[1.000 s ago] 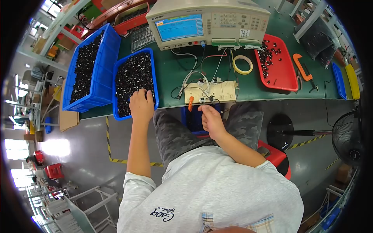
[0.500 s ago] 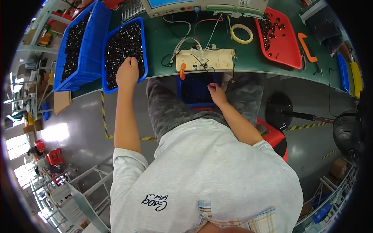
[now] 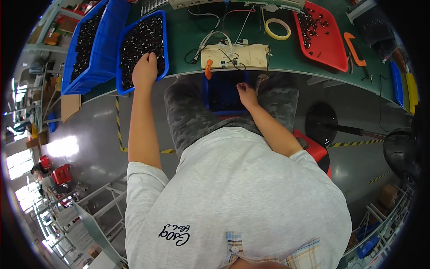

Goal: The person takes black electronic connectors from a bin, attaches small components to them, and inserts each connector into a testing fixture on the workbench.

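My left hand (image 3: 145, 71) reaches over the near part of a shallow blue tray (image 3: 165, 45). Small dark, shiny parts (image 3: 136, 45) fill this tray. The left fingers are curled together at the parts, and what they pinch is hidden. Between my knees, below the table edge, is a blue bin (image 3: 229, 113) with a dark inside. Beside its right side my right hand (image 3: 247, 95) hovers with bent, closed fingers; anything in them is too small to make out. Just above, at the table's edge, lies a pale wooden board (image 3: 248, 56) with wires and an orange-handled clamp (image 3: 208, 69).
A deep blue crate (image 3: 105, 45) of dark parts stands left of the tray. Farther right are a yellow tape roll (image 3: 277, 29), a red tray (image 3: 329, 54) with scattered parts and an orange tool (image 3: 354, 49). An instrument (image 3: 192, 3) sits at the back. Wires cross the tabletop.
The whole view has shifted, so the table and trays appear higher. My left hand stays at the tray of parts. My right hand has moved slightly left, nearer the blue bin.
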Demonstrator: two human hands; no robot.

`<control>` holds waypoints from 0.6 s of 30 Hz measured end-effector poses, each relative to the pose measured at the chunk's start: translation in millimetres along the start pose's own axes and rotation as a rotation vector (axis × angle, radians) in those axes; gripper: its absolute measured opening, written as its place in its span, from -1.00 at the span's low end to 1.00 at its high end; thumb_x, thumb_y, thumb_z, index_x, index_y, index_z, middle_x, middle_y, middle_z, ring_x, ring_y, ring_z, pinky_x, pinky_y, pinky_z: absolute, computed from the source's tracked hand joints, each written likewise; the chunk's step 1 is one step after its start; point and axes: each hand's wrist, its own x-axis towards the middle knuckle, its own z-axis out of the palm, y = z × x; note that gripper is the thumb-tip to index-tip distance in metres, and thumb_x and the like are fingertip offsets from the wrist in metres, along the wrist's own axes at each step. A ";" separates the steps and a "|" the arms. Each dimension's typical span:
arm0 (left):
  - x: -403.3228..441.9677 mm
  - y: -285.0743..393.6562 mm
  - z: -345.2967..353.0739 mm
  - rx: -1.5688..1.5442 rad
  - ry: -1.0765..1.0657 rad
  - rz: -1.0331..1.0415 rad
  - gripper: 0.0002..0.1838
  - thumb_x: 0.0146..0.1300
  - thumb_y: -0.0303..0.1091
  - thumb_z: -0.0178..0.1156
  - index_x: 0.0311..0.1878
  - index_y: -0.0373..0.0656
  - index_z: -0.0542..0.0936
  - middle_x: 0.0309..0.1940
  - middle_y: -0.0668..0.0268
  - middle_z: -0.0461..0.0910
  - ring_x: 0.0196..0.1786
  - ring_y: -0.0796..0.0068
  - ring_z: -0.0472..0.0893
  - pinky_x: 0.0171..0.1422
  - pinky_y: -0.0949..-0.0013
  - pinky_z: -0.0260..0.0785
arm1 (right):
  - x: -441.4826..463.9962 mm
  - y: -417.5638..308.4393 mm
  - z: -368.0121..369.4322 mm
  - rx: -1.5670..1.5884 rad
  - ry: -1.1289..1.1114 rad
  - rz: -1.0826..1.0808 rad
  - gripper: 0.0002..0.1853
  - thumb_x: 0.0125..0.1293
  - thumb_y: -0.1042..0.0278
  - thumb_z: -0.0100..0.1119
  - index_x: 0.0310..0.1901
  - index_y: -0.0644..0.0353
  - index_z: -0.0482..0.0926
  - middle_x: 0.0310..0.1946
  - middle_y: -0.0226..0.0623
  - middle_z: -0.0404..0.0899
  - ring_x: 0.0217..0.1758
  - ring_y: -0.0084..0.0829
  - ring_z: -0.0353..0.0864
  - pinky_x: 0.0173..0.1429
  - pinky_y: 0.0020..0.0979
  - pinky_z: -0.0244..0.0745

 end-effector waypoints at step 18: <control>21.4 -11.4 -13.4 0.066 0.096 0.148 -0.49 0.47 0.10 0.01 -0.13 -0.17 0.72 -0.12 -0.04 0.73 -0.01 -0.14 0.69 0.11 -0.05 0.51 | -35.5 -26.2 -14.3 -0.071 0.013 -0.125 -0.62 0.48 0.02 0.12 -0.06 0.22 0.68 -0.22 0.03 0.72 -0.07 0.07 0.72 0.00 -0.12 0.57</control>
